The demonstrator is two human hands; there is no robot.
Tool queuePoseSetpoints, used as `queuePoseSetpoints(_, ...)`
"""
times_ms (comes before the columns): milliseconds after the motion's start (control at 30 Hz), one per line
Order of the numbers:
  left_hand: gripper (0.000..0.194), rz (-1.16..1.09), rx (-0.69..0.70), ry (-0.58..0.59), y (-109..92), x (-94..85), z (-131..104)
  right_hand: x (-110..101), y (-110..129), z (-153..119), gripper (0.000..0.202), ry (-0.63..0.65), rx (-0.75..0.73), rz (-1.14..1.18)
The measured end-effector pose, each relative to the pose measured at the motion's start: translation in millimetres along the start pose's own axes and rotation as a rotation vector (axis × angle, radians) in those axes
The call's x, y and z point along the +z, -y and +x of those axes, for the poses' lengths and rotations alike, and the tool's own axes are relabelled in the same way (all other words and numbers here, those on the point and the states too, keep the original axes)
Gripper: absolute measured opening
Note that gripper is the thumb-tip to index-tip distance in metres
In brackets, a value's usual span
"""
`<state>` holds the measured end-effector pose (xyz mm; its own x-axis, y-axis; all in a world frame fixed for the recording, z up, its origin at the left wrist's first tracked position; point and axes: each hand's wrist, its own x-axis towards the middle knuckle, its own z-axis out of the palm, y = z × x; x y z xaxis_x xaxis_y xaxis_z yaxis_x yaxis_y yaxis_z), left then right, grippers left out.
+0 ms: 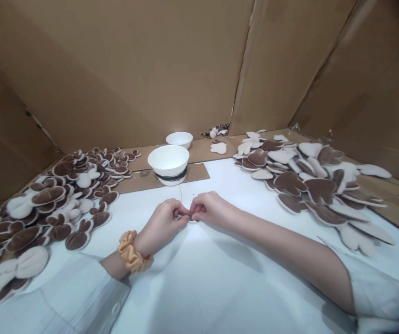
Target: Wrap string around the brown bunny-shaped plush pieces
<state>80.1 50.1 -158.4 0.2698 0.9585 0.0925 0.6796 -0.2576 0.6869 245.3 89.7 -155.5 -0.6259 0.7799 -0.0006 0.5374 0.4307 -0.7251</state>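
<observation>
Grip closed: left hand (pixel 167 219), right hand (pixel 211 211) pinch 1 piece (pixel 193 221).

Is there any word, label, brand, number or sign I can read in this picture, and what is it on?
No text can be read.
One small pale tag, among the brown-and-white plush pieces on the left, has dark marks too small and blurred to read.
No lettering shows on the front bowl, the rear bowl or the cardboard walls.
</observation>
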Motion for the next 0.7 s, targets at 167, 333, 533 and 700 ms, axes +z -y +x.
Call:
queuePoseSetpoints(167,0.01,-0.031,-0.027,0.024,0,-3.0,-1,3,8,-6,0.01,-0.036,-0.028,-0.23)
queuePoseSetpoints(333,0.011,0.039,0.045,-0.039,-3,-0.4,-4,9,15,-10,0.016,-0.036,-0.002,-0.405)
queuePoseSetpoints(533,0.016,0.12,0.059,-0.299,8,-6.1,3,14,17,-15,0.016,-0.064,0.032,-0.483)
queuePoseSetpoints(700,0.024,0.287,-0.09,-0.415,25,-9.2,22,7,13,-22,0.014,-0.084,0.045,-0.402)
